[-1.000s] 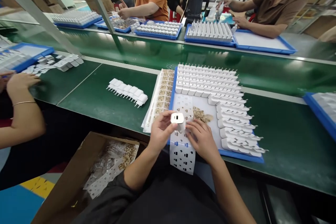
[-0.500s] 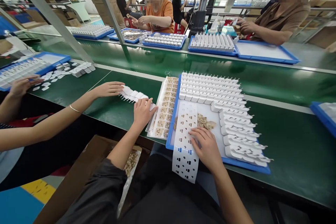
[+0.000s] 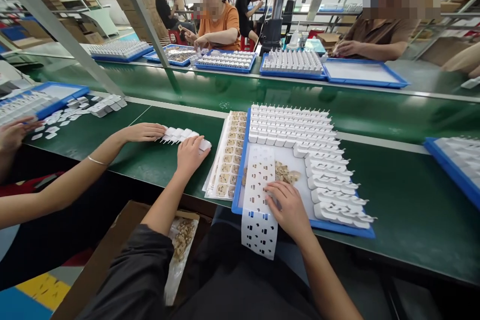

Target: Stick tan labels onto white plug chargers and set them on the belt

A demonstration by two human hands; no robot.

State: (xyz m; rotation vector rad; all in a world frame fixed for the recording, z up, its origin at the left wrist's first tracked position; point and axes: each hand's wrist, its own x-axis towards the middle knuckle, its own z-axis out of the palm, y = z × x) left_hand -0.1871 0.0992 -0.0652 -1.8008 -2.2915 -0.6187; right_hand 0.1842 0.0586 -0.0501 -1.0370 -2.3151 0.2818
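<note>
My left hand is closed over the near right end of a short row of white plastic cases on the green bench. A co-worker's hand touches the row's left end. My right hand lies with fingers spread on the edge of a white sheet with punched holes; nothing is gripped in it. The sheet hangs over the front rim of a blue tray. In that tray stand rows of white cases with thin prongs, and a pile of tan cut pieces lies beside the sheet.
Sheets of tan stickers lie left of the tray. Loose white pieces are further left by another hand. Another blue tray stands at the right. An open carton is below the bench. A slanted post rises at the left.
The row of white cases lies straighter, its right end swung slightly away from me with my left hand on it. My right hand stays on the sheet. The whole view has shifted slightly.
</note>
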